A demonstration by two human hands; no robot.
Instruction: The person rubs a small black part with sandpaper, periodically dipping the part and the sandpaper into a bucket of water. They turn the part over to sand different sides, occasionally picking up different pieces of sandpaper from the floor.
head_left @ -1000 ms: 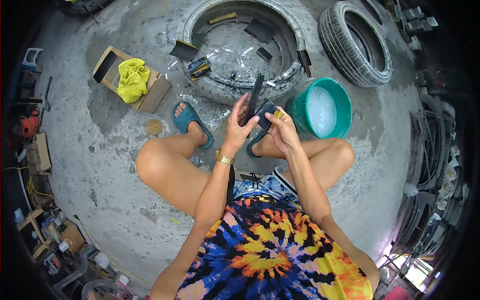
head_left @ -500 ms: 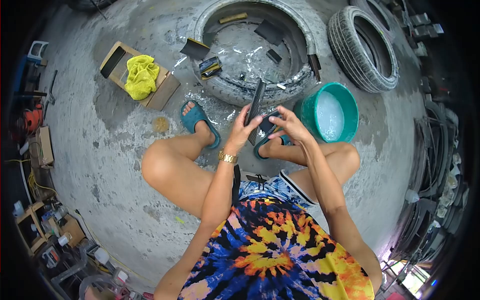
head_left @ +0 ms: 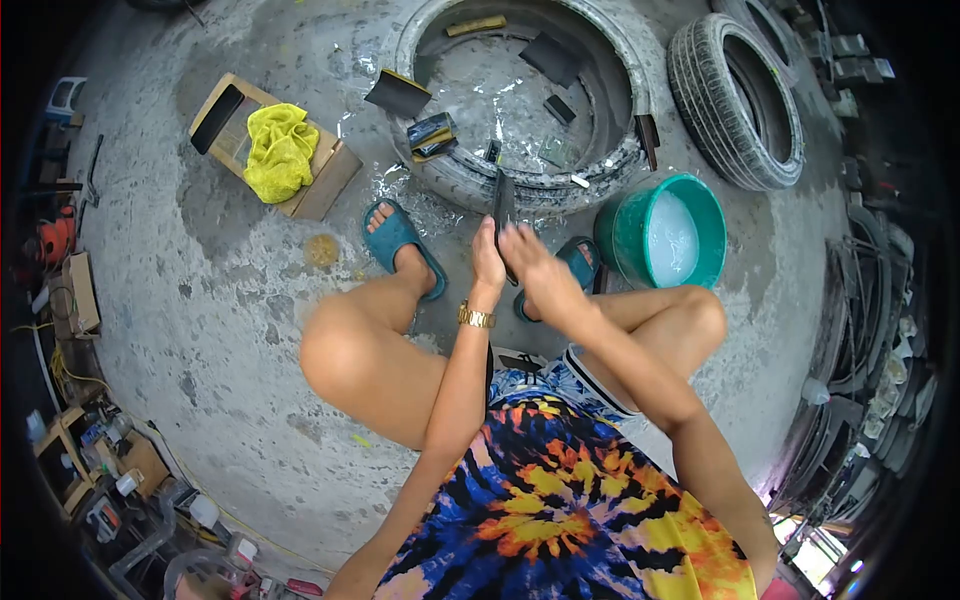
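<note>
A long dark strip stands almost upright between my hands, in front of the near rim of the tyre. My left hand is wrapped against its left side, with a gold watch on that wrist. From the right, my right hand lies against the strip, its fingers blurred; whether it grips anything is hidden. A large wet tyre lies flat beyond, with dark sheets and a small black block inside. Black and yellow pieces rest on its left rim.
A green bucket of cloudy water stands right of my feet. On the left, a yellow cloth lies on a wooden box. Another tyre leans at the upper right.
My right hand has moved in against the strip, and the small dark piece it held is no longer visible. The strip is more upright. The view has shifted slightly.
</note>
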